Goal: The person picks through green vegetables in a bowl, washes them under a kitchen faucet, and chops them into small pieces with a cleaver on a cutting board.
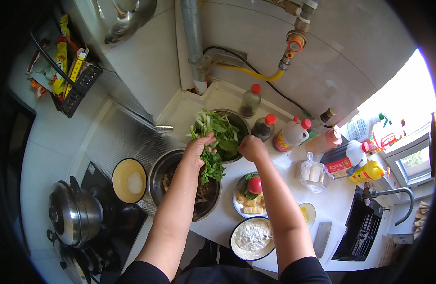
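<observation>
Leafy green bunch [213, 167] gripped in bare left hand [200, 147]

Held at the near side of a round steel bowl [247, 125] heaped with pale-stemmed greens [209, 122], hanging above the edge of a wide steel basin [152, 182]. At that bowl's right rim, with bare right hand [254, 148] closed: perhaps pinching it, hard to tell with fingertips hidden.

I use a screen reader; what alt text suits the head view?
A person's left hand holding greens by a metal bowl with more; right hand at the bowl's rim. Bottles and a plate of food stand nearby.
</observation>
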{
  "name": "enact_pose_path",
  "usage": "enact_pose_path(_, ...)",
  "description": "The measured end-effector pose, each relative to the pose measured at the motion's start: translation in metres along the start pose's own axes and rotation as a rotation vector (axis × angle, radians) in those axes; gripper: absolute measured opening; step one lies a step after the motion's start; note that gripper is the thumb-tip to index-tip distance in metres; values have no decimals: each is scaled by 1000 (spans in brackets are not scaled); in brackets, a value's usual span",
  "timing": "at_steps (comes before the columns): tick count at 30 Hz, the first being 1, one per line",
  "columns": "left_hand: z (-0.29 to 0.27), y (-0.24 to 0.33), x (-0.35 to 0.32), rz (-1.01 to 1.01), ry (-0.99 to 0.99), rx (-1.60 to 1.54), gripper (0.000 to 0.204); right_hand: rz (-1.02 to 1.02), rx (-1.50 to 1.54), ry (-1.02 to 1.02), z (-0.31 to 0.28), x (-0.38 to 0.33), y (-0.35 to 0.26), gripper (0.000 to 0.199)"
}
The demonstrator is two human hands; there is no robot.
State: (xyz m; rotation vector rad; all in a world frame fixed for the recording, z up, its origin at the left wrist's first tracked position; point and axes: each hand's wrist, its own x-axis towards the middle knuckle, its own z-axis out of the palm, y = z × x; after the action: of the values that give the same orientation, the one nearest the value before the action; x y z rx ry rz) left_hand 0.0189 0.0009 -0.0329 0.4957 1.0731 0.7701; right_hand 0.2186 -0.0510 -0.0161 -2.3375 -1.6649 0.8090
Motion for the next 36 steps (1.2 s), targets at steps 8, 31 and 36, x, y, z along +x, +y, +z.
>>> enact_pose_path(8, -2, -1, 5, 23, 145, -23, 16, -143, 406, 403, 22, 25, 5, 15)
enact_pose_path(31, 8, 1, -12, 86, 117, -51, 16, -92, 1039, 280, -16, 12, -13, 14)
enact_pose_path(36, 35, 9, -47, 28, -106, -141, 32, -238, 1287, -34, -26, -31, -34, 12)
